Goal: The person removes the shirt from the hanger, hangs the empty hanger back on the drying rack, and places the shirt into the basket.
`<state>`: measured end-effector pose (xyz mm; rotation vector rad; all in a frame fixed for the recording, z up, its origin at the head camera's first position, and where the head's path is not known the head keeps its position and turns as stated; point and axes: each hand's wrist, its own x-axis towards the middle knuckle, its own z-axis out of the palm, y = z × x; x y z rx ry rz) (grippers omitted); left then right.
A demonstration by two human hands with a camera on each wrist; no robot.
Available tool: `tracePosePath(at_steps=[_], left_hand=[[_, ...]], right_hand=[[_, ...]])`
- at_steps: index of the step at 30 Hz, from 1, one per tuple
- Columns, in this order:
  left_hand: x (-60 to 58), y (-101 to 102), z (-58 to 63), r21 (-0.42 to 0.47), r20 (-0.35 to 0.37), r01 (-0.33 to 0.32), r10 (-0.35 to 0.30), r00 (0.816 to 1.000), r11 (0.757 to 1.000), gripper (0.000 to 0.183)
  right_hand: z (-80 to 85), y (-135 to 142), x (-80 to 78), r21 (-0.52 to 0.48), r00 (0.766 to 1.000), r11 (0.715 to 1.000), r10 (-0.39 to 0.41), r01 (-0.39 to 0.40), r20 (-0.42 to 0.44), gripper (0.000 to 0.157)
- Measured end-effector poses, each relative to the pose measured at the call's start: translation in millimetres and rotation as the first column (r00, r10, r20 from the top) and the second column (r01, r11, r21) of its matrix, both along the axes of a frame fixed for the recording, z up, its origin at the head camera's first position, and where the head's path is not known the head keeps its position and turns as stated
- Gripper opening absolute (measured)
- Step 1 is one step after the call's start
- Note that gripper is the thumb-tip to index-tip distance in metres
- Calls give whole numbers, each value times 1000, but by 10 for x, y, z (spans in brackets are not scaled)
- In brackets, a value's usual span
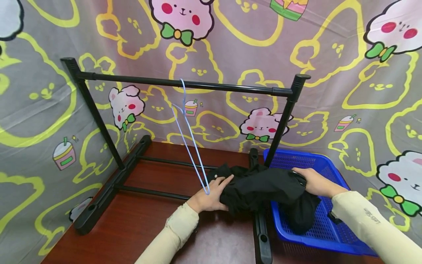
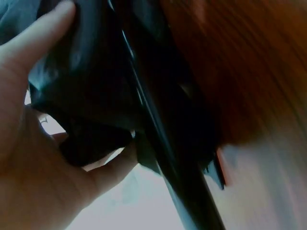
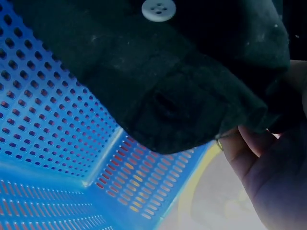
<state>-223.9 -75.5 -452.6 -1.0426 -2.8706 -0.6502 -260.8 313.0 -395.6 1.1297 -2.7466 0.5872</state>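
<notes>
A bunched black shirt (image 1: 263,187) with pale buttons stretches between both hands, over the rack's right foot and the basket's edge. My left hand (image 1: 209,196) holds its left part; in the left wrist view, thumb and fingers lie on either side of the dark cloth (image 2: 91,81). My right hand (image 1: 316,181) grips the other end above the basket. Seen from the right wrist, the fingers (image 3: 235,151) pinch the cloth's edge, near a white button (image 3: 159,9). A light blue wire hanger (image 1: 192,141) hangs from the rack's bar, its lower end in front of my left hand.
The black rack (image 1: 227,86) stands on a reddish-brown table (image 1: 108,227), with two low crossbars between its feet. To its right sits a blue perforated basket (image 1: 290,238), part of the shirt drooping into it. A patterned cloth (image 1: 211,55) covers the background.
</notes>
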Motion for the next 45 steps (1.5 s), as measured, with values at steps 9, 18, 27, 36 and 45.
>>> tracePosePath(at_steps=[9,18,27,36,45], left_hand=[[-7,73,-33,-82,-98,25,-33,995,996,70],[-17,136,-83,-103,-269,54,-80,960,993,31],[-46,115,-24,-78,-284,50,-70,956,996,20],[-69,75,103,-36,-209,52,-59,976,998,17],[-85,33,204,58,-120,47,-40,992,997,14]], right_hand=[[-141,25,-57,108,995,994,-24,14,96,24],[-274,82,-73,102,996,995,-19,10,92,29],[-233,128,-39,157,998,987,-53,45,42,20],[29,159,51,240,990,966,-117,94,84,20],[477,-61,267,344,976,925,-203,163,83,54]])
